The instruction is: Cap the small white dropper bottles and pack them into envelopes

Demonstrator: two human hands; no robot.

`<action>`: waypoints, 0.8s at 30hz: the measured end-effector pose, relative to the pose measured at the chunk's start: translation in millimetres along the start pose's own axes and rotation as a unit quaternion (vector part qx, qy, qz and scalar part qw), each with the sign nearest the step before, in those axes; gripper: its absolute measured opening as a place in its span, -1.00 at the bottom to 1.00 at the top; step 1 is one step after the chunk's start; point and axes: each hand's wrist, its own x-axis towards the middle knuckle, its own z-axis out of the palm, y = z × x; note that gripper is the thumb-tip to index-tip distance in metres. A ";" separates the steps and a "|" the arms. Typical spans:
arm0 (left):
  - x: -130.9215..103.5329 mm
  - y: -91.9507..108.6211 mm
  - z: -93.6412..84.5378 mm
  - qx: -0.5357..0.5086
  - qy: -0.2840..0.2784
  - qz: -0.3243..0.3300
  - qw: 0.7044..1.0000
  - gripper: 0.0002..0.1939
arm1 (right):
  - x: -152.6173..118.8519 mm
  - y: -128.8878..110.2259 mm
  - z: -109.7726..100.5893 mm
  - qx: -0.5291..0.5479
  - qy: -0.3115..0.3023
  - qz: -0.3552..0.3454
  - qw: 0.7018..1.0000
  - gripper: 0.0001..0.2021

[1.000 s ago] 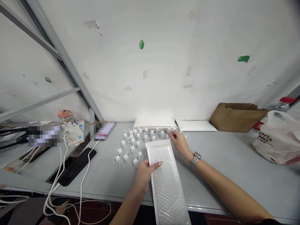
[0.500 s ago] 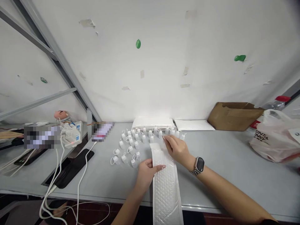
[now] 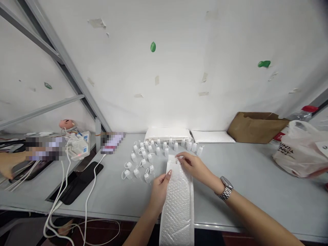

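A long white bubble mailer lies over the table's front edge, its top end near the bottles. My left hand pinches its left edge, thumb on top. At the mailer's upper right my right hand, with a watch on the wrist, has its fingers closed at the opening; they seem to grip a thin strip or flap, too small to tell. Several small white squeeze bottles with looped caps stand upright to the left of and beyond the mailer.
White mailers are stacked at the back, with another flat pile beside them. A brown box and a plastic bag are at the right. Phones, cables and a power strip lie left; another person's hand is at far left.
My right hand has moved slightly down to the mailer's top. The mailer's lower end has swung left, and my left thumb has shifted toward its edge. Another person's hand has come in at far left.
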 end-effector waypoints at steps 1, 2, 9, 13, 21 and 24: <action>0.1 -1.7 -0.5 -0.005 0.001 0.006 1.000 -0.58 | -1.3 -1.1 -1.6 -0.003 -0.015 0.004 1.000 -0.77; 0.0 -3.0 -0.8 -0.010 0.003 0.010 1.000 -0.58 | -2.2 -1.8 -2.8 -0.006 -0.022 0.006 1.000 -0.78; -0.2 -3.6 0.3 -0.039 0.024 0.012 0.999 -0.60 | 0.2 -0.1 -5.7 0.030 -0.023 0.011 0.999 -0.80; 1.7 -3.5 0.5 -0.059 0.028 0.019 0.998 -0.61 | 1.1 -3.3 -7.4 0.036 -0.019 0.008 0.999 -0.81; 1.1 0.1 1.1 -0.098 0.033 0.011 0.995 -0.56 | 1.4 -8.5 -6.0 0.049 -0.005 -0.002 0.999 -0.80; 0.3 1.3 0.3 -0.101 0.041 0.006 0.994 -0.59 | 2.2 -6.4 -4.2 0.068 0.014 0.003 0.998 -0.81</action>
